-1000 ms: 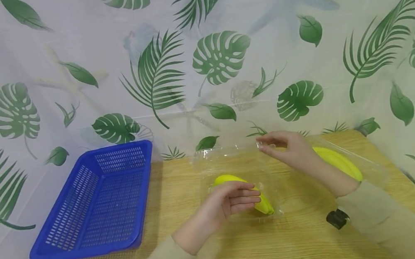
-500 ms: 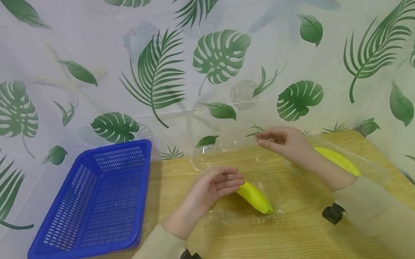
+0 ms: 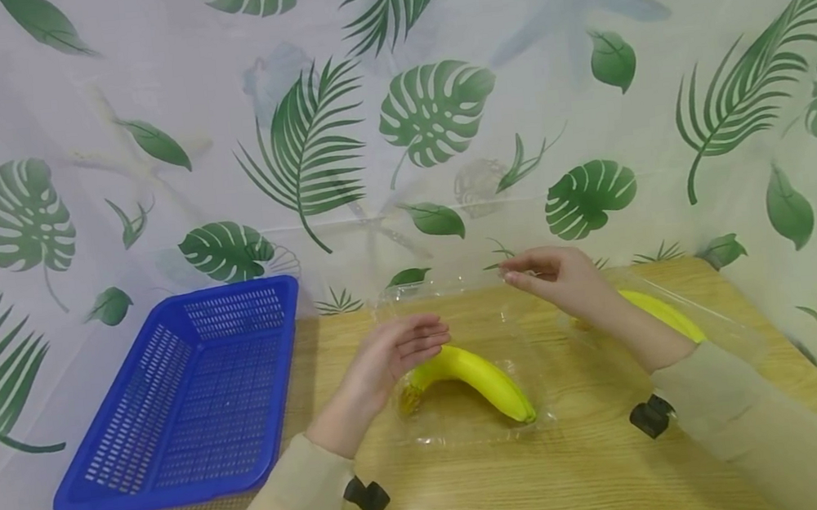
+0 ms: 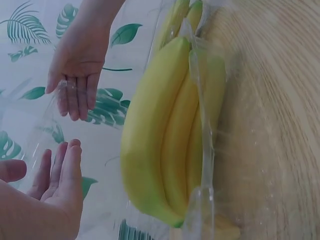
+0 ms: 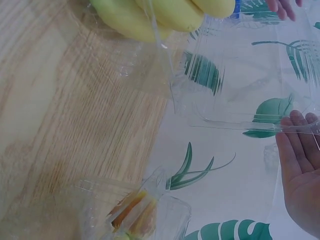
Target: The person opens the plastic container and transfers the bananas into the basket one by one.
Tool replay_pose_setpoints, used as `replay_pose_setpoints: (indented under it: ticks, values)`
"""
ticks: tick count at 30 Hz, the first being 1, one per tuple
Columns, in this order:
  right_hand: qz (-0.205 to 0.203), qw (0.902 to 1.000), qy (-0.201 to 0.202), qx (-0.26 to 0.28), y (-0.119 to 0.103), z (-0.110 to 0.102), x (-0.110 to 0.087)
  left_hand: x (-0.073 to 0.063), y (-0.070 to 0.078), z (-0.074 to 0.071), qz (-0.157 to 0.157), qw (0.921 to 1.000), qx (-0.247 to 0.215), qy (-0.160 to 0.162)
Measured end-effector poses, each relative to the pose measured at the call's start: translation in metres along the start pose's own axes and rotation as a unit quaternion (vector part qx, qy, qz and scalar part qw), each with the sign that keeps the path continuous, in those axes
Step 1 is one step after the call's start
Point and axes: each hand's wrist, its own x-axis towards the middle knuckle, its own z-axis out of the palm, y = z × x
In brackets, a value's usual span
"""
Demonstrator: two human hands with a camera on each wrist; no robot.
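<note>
A bunch of yellow bananas (image 3: 483, 377) lies in the base of a clear plastic clamshell box (image 3: 463, 437), on the wooden table. The clear lid (image 5: 230, 125) stands raised at the back. My right hand (image 3: 566, 282) pinches the lid's right edge between thumb and fingers; in the right wrist view the fingers lie against that edge. At the box's left side my left hand (image 3: 382, 360) hovers with its fingers extended and thumb apart. In the left wrist view that left hand (image 4: 50, 195) faces the right hand (image 4: 82, 65) beside the bananas.
To the left stands a blue perforated basket (image 3: 278, 432). Partly behind my right forearm, a second clear box (image 3: 737, 330) contains another banana bunch (image 3: 661, 314). A leaf-printed cloth (image 3: 481, 240) hangs behind the table.
My left hand has moved left and away from me, uncovering more of the bananas. The right hand has risen slightly, still at the lid's edge.
</note>
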Motion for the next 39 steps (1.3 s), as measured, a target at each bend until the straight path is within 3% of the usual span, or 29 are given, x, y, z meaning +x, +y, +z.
replay_pose_setpoints:
  ticks: [8,20,32,39]
  values:
    - [0.003,1.0000,-0.003,-0.005,0.000,-0.001,0.001,0.004,-0.003,-0.008,-0.002,0.9981,0.032,0.053]
    - [0.006,0.9999,-0.004,-0.007,0.002,-0.002,0.002,0.013,-0.024,-0.014,-0.007,0.9883,0.107,0.109]
    - [0.004,1.0000,-0.006,0.004,0.006,0.000,0.003,0.011,-0.035,-0.015,-0.011,0.9828,0.153,0.104]
    - [0.004,0.9999,-0.005,0.009,0.005,0.000,0.002,0.013,-0.040,-0.015,-0.031,0.9805,0.169,0.096]
